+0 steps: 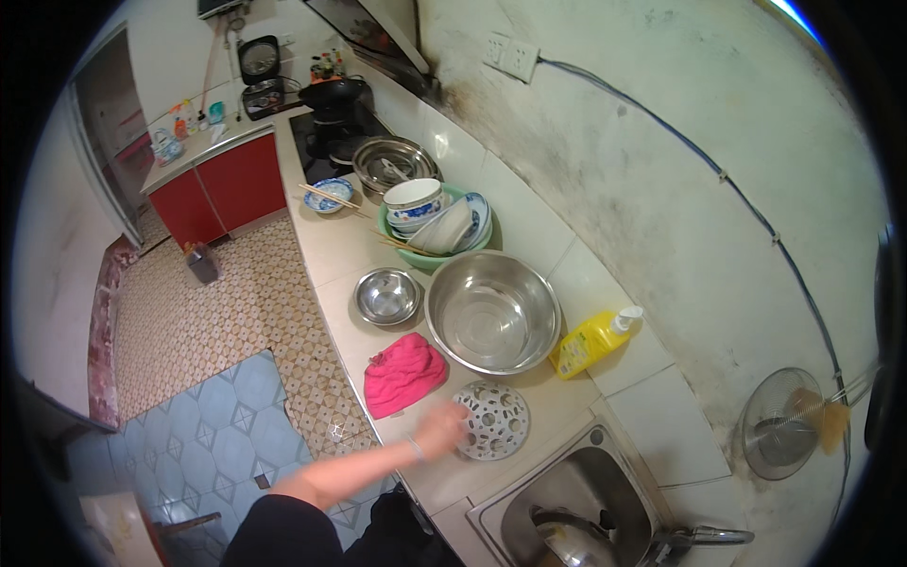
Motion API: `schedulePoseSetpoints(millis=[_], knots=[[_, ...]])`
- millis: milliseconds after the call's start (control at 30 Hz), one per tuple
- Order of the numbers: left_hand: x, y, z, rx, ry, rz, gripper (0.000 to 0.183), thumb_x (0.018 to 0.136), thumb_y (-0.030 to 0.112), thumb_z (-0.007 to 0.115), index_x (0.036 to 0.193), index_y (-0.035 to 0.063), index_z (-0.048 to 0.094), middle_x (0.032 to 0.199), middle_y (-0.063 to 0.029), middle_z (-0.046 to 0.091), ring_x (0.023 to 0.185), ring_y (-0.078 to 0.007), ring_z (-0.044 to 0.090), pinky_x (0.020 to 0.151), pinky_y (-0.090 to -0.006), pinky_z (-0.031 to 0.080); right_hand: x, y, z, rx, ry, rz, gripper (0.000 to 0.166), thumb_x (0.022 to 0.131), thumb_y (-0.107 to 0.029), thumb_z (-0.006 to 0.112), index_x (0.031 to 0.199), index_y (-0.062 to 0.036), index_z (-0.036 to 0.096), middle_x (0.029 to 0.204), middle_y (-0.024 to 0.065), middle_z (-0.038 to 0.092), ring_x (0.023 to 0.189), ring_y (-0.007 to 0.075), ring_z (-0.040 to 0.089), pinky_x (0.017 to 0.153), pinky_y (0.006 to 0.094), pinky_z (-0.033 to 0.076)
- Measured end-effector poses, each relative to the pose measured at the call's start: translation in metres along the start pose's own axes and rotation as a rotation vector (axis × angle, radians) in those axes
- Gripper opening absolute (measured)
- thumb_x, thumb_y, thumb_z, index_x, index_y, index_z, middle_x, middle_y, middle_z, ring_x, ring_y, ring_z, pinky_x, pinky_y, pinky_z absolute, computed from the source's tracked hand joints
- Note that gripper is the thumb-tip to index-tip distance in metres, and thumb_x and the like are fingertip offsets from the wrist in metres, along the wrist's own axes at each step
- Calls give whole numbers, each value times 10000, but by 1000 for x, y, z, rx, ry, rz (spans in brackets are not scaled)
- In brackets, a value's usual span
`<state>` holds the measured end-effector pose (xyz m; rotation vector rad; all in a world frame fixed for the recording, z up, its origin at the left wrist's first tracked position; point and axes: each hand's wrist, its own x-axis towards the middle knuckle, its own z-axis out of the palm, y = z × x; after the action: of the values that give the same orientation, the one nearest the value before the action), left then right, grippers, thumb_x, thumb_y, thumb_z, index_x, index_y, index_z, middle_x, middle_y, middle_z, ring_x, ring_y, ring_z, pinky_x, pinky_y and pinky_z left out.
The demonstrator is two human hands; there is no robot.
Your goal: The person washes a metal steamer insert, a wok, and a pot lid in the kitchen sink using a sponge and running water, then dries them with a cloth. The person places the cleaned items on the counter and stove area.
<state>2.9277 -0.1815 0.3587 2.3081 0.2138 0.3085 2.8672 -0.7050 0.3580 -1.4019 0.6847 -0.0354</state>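
Note:
My left hand (441, 429), blurred, reaches over the counter with its fingertips at the left edge of a round perforated metal steamer rack (492, 421). Whether the fingers grip the rack or only touch it is unclear. The rack appears to lie flat on the counter. Just beyond my hand is a crumpled pink cloth (405, 374). A large stainless steel basin (494, 312) stands behind the rack, with a small steel bowl (387, 296) to its left. My right hand is out of view.
A sink (581, 489) at the lower right holds a metal pot lid (575, 544). Yellow pump bottle (592, 344) stands by the wall. Farther back are a green basin (418, 261) of dishes, a patterned bowl (329, 196) with chopsticks, a steel pot (372, 181) and a cooktop (301, 135).

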Motion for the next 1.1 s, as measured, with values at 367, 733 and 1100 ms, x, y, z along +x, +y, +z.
schedulePoseSetpoints(millis=[367,733,1100], knots=[[19,-161,-64,270,122,-120,479,708,172,611,1158,144,448,1212,-144,387,1089,-326,372,894,-387,328,-57,-45,71,66,6,62,378,802,-176,542,1085,59,452,1026,145,502,941,221,495,763,319,432],[1,111,-24,-848,-392,253,323,876,225,414,1165,80,411,1186,-98,431,1076,-221,433,893,-344,350,-52,-76,124,130,89,-113,126,851,-140,483,888,-30,531,795,42,564,722,141,539,658,266,444],[15,324,155,-372,-246,252,345,808,310,472,1105,140,512,1168,-174,444,1072,-324,424,875,-407,339,-91,-64,107,-46,173,-513,188,857,-110,467,724,21,493,593,-49,427,565,35,372,478,204,301]])
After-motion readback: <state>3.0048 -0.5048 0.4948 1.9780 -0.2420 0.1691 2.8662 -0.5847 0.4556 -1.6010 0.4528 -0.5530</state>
